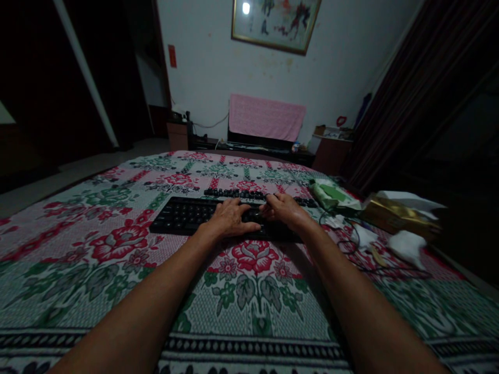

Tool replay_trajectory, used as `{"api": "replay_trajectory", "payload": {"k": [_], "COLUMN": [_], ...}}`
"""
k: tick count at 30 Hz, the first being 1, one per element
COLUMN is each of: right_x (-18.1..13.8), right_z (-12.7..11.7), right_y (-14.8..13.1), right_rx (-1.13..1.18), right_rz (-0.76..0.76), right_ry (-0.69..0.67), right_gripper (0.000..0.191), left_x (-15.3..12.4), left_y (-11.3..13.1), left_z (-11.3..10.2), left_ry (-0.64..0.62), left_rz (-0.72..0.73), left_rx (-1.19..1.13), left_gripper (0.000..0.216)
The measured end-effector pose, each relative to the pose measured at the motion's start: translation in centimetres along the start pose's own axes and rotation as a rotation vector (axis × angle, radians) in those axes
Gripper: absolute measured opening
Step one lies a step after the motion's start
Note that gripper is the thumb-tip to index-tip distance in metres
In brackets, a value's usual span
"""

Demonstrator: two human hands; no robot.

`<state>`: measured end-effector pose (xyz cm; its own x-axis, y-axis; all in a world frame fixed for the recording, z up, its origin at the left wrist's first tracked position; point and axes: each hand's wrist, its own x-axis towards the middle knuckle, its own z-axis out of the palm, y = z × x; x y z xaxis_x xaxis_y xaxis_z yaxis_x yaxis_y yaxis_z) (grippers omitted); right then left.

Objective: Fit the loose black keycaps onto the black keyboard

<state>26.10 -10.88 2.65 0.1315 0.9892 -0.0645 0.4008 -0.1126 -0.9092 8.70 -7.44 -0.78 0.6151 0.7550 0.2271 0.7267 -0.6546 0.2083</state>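
A black keyboard (181, 215) lies on the flowered cloth, its left part full of keys. My left hand (230, 218) rests on the middle of it, fingers stretched forward and thumb apart. Over the keyboard's right half, my right hand (284, 209) has its fingers curled into a pinch. Whatever sits between those fingertips is too small and dark to make out. Just behind the keyboard runs a row of small black pieces (222, 192) that look like loose keycaps. My hands and the dim light hide much of the keyboard's right side.
The flowered cloth (249, 301) covers the broad surface under everything. To the right are a green tissue pack (336, 196), a gold box (393, 213), crumpled white tissues (407, 246) and a looping dark cable (390, 270). A pink towel (265, 117) hangs over a screen at the back.
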Motion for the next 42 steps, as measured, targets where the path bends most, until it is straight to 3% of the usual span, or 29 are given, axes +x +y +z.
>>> {"api": "replay_trajectory", "payload": {"k": [6, 14, 19, 22, 26, 30, 37, 42], "right_x": [-0.5, 0.6, -0.4, -0.7, -0.2, 0.0, -0.1, -0.2], "right_z": [0.7, 1.2, 1.1, 0.8, 0.6, 0.6, 1.0, 1.9], "right_y": [-0.8, -0.1, -1.3, -1.6, -0.8, 0.1, 0.8, 0.9], "right_rx": [-0.025, -0.211, -0.008, 0.087, -0.212, -0.577, -0.716, -0.850], "right_rz": [-0.059, -0.080, 0.003, -0.030, -0.089, -0.131, -0.183, -0.154], "right_ry": [0.032, 0.096, 0.099, 0.156, 0.279, 0.212, 0.041, 0.081], "right_gripper": [0.030, 0.029, 0.024, 0.019, 0.017, 0.018, 0.029, 0.033], "left_x": [0.0, -0.2, -0.3, -0.3, -0.1, 0.0, 0.3, 0.5], "left_y": [0.5, 1.1, 1.2, 1.0, 0.7, 0.6, 0.3, 0.0], "left_z": [0.0, 0.4, 0.4, 0.6, 0.8, 0.8, 0.3, 0.1], "left_ry": [0.045, 0.087, 0.091, 0.115, 0.124, 0.117, 0.050, 0.006], "left_rz": [0.011, 0.003, -0.008, 0.017, 0.034, 0.025, 0.026, 0.049], "left_rx": [-0.023, 0.023, 0.029, 0.021, 0.020, 0.026, -0.024, -0.030], "left_gripper": [0.047, 0.040, 0.041, 0.044, 0.042, 0.041, 0.037, 0.034]}}
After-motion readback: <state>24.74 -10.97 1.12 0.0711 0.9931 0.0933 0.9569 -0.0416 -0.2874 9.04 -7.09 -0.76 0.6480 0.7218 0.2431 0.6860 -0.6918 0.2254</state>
